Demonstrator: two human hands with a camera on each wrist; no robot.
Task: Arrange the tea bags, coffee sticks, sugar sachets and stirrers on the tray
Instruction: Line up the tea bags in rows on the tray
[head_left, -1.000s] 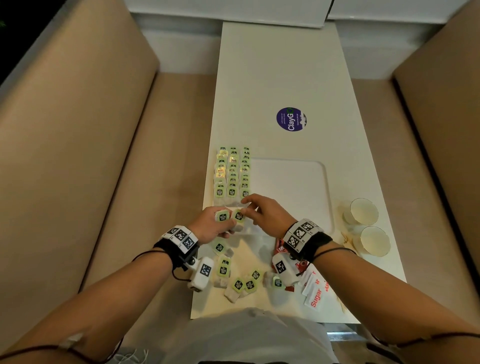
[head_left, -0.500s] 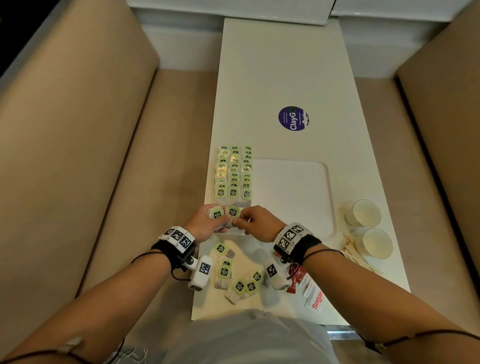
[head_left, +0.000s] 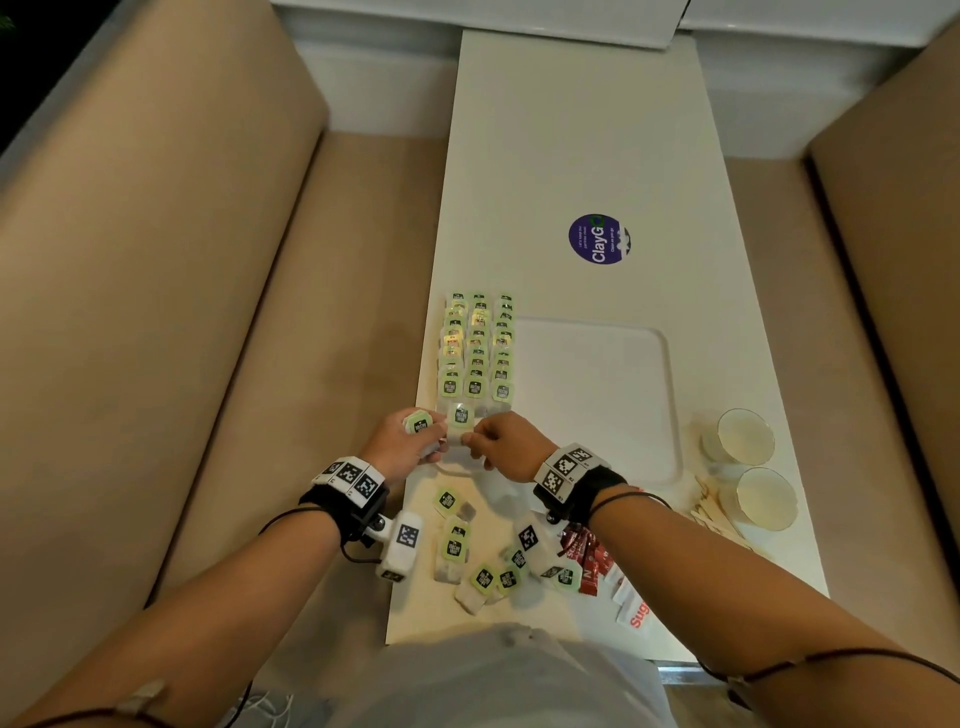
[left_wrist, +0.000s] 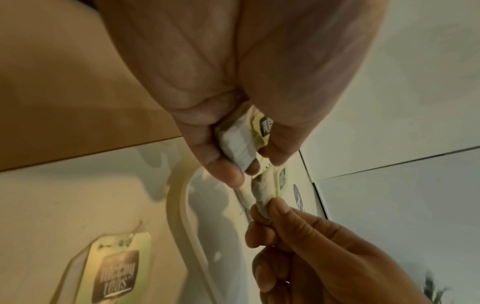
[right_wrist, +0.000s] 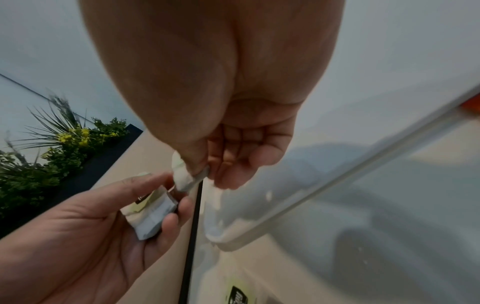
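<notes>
Both of your hands had crept forward from a second earlier, closing on the near end of the tea bag rows (head_left: 477, 345) at the tray's (head_left: 673, 415) left edge. Your left hand (head_left: 410, 446) curled its fingers around a small stack of tea bags (left_wrist: 240, 142), seemingly as a reserve feeding the rows. Your right hand (head_left: 506, 447) pinched a single tea bag (head_left: 460, 422) by its lower edge between thumb and fingertip, apparently to set it down as the next in line. Loose tea bags (head_left: 485, 574) lay scattered behind your wrists, with red coffee sticks (head_left: 587, 558) and sugar sachets (head_left: 635, 608) behind your right wrist, all off the tray. Wooden stirrers (head_left: 719, 519) and two paper cups (head_left: 745, 436) waited off to the right of your right hand. How many bags your left hand held could not be counted, and the sachets were cut off by your right forearm.
</notes>
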